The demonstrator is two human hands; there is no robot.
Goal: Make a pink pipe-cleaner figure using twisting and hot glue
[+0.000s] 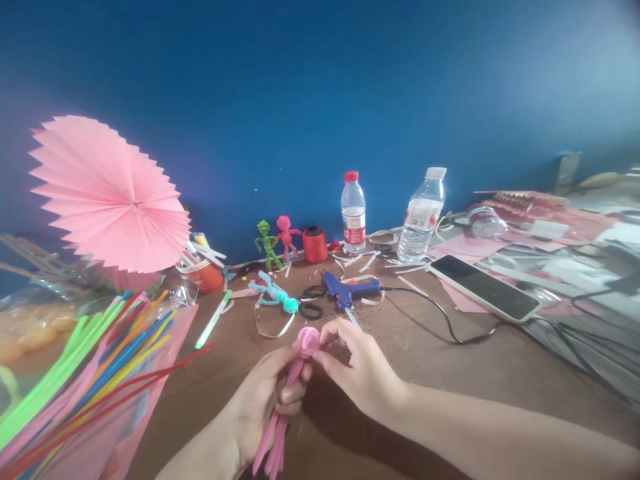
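My left hand (265,393) is closed round a bundle of pink pipe cleaners (276,443), their loose ends hanging below the fist. At the bundle's top is a coiled round head (309,339). My right hand (357,367) pinches at the right side of this coil; its fingertips partly hide what they grip. Beyond the hands lie a light blue pipe-cleaner figure (275,293) and a blue hot glue gun (355,288). Farther back, a green figure (268,245) and a pink figure (287,235) stand against the wall.
Coloured pipe cleaners (100,367) spread across the left, below a pink paper fan (115,193). Two bottles (354,223), a red thread spool (315,245) and scissors (313,300) are at the back. Right of me are a phone (485,287) and a black cable (445,317).
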